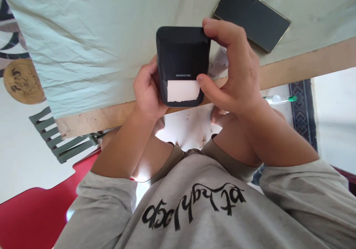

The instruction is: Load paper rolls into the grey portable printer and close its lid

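Note:
A black label printer [184, 52] marked NIIMBOT is held up over the table's front edge. White paper [182, 90] with a torn lower edge sticks out of its slot. My left hand [150, 89] wraps round the printer's left side, fingers partly hidden behind it. On the right, my right hand [240, 67] grips the printer with the index finger at the upper corner and the thumb beside the paper slot. Behind the right hand, a whitish object [219, 61] is partly covered; its kind is unclear.
A dark smartphone [253, 17] lies on the pale green tablecloth [97, 37], beyond my right hand. The wooden table edge [311, 58] runs across in front of me. A red chair [41, 212] stands at lower left. A bottle with a green cap [278, 99] is below at right.

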A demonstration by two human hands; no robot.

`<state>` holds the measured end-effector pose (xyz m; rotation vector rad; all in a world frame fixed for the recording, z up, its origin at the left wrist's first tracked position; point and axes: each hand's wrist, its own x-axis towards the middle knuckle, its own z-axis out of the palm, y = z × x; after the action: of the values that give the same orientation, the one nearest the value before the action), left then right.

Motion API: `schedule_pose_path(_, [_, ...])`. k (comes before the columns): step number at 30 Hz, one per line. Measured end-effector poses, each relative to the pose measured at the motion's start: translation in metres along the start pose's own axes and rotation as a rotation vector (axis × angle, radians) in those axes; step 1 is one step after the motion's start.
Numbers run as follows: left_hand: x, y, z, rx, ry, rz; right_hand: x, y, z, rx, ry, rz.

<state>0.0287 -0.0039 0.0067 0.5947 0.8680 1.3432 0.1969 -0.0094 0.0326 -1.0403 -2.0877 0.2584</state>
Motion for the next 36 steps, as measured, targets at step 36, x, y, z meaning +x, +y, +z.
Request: schedule_pose_path(36, [0.003, -0.004, -0.013, -0.055, -0.337, -0.124, 0.019, -0.024, -0.008, -0.54, -0.102, 0.137])
